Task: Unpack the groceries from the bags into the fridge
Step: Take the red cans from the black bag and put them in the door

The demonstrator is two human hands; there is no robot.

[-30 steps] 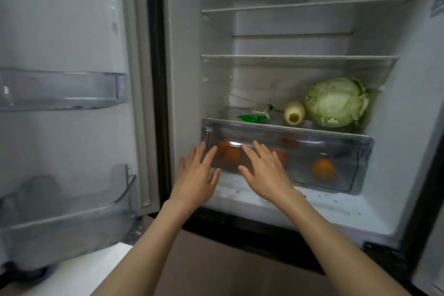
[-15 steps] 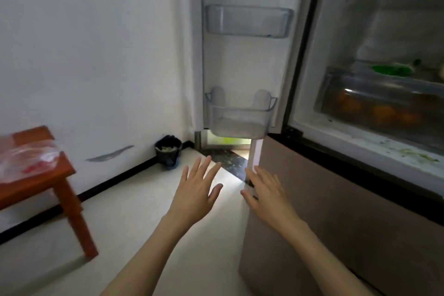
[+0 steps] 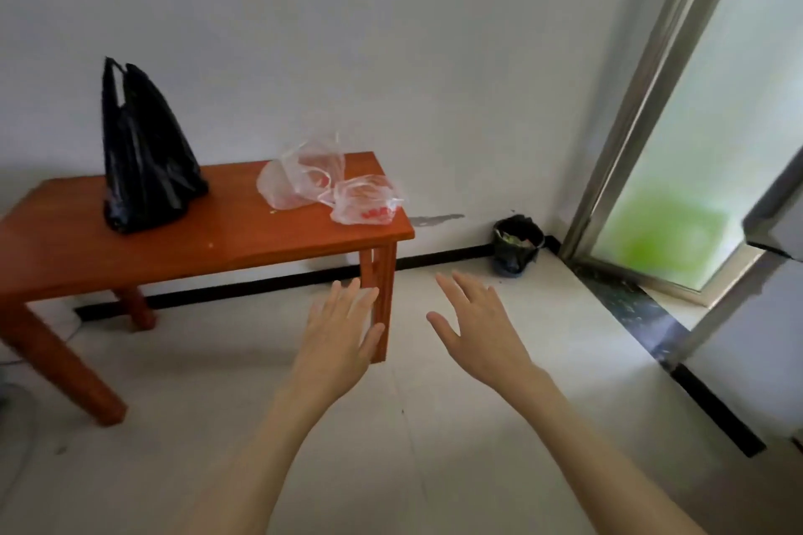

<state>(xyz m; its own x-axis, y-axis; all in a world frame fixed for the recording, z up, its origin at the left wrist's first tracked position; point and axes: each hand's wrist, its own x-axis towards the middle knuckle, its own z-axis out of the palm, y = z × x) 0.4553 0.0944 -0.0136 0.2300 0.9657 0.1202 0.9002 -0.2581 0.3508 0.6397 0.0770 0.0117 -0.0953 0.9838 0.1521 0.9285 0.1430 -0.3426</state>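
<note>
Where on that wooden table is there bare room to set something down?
On the table, there is bare wood between the black bag and the clear bags, along the front edge, and left of the black bag. The right end is crowded by the clear bags.

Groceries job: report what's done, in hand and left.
Done: the two clear bags on the table look slack, probably emptied. In hand: nothing; the left hand and right hand are open, reaching toward the table. Left: the black bag stands full and untouched.
</note>
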